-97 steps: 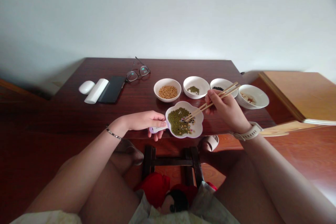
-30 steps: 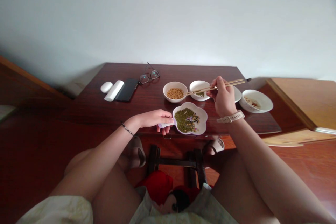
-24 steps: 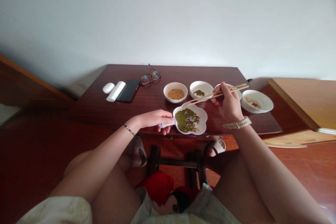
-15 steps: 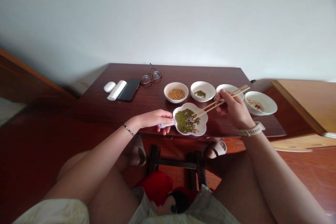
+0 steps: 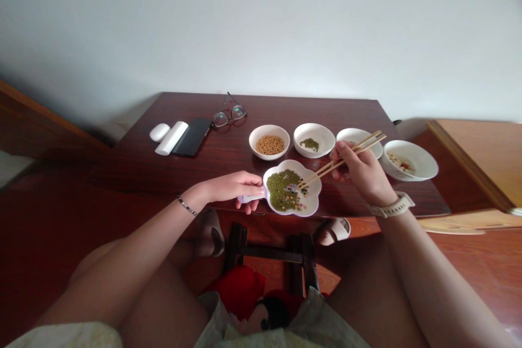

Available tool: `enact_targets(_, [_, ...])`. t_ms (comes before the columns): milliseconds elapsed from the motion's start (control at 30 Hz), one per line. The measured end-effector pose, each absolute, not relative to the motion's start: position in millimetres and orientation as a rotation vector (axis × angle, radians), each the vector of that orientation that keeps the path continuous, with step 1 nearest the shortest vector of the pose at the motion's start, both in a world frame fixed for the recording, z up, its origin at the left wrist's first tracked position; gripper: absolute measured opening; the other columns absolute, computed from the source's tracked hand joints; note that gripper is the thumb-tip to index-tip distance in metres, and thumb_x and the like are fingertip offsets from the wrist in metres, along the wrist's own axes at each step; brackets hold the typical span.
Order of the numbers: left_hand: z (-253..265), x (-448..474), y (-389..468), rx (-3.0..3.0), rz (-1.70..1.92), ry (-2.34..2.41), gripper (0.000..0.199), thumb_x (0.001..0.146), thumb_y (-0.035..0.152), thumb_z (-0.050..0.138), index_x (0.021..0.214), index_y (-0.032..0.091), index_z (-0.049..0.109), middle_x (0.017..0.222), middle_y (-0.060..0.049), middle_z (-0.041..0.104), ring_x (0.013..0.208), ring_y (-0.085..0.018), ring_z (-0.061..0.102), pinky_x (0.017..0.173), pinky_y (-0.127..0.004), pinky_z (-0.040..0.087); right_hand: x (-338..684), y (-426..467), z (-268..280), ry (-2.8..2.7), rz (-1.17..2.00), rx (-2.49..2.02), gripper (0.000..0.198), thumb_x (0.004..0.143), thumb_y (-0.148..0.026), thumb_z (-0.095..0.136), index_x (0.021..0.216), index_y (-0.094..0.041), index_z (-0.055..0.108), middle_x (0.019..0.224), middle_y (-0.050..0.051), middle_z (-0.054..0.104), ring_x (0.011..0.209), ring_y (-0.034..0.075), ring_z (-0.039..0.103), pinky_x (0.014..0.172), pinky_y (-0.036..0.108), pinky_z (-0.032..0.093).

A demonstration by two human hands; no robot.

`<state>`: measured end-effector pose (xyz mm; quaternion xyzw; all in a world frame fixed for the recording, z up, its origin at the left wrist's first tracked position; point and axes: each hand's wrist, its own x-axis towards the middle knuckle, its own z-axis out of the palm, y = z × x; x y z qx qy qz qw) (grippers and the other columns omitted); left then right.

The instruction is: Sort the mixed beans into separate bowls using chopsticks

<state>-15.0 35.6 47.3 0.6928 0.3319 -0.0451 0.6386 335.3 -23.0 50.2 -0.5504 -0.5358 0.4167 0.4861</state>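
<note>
My left hand (image 5: 240, 190) is closed round the short handle of a white flower-shaped dish (image 5: 315, 187) near the table's front edge. Green mung beans (image 5: 281, 185) fill the dish's left side, with small multicoloured beads or beans (image 5: 299, 190) to the right of them. In my right hand (image 5: 359, 168) is a pair of wooden chopsticks (image 5: 326, 169). Their tips are together among the coloured pieces in the dish; I cannot tell whether one is pinched. Behind the dish stands a white bowl (image 5: 314, 129) with a few green beans.
A bowl of yellow soybeans (image 5: 269, 145) stands left of centre on the dark table (image 5: 232, 160). Behind my right hand is another bowl (image 5: 356, 133), and a bowl of pale pieces (image 5: 422, 166) is at far right. Glasses (image 5: 229, 115), a black phone (image 5: 193, 136) and white cases (image 5: 172, 137) lie left.
The chopstick tips have closed together among the coloured pieces. The whole view has shifted slightly, and the dish stays in my left hand.
</note>
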Motion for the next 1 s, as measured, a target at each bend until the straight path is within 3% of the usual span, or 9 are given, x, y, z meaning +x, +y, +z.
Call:
enact_targets(800, [48.3, -13.3, 40.5, 1.543, -0.152, 0.748, 0.041, 0.105, 0.06, 0.066, 0.098, 0.019, 0.067, 0.09, -0.008, 0.081, 0.075, -0.019, 0.076, 0.057, -0.024, 0.051, 325.4, -19.3, 51.8, -1.179, 1.075, -1.265, 0.051, 0.101, -0.069, 0.072, 0.08, -0.023, 0.066, 0.054, 0.0, 0.058, 0.046, 0.013, 0.051, 0.042, 0.025, 0.036])
enact_targets(1000, [48.8, -13.1, 39.8, 1.551, -0.15, 0.748, 0.041, 0.105, 0.059, 0.066, 0.098, 0.02, 0.067, 0.09, -0.008, 0.081, 0.076, -0.019, 0.076, 0.057, -0.024, 0.051, 325.9, -19.1, 47.6, -1.225, 1.128, -1.231, 0.048, 0.105, -0.066, 0.069, 0.083, -0.023, 0.067, 0.056, 0.0, 0.06, 0.047, 0.013, 0.051, 0.044, 0.025, 0.037])
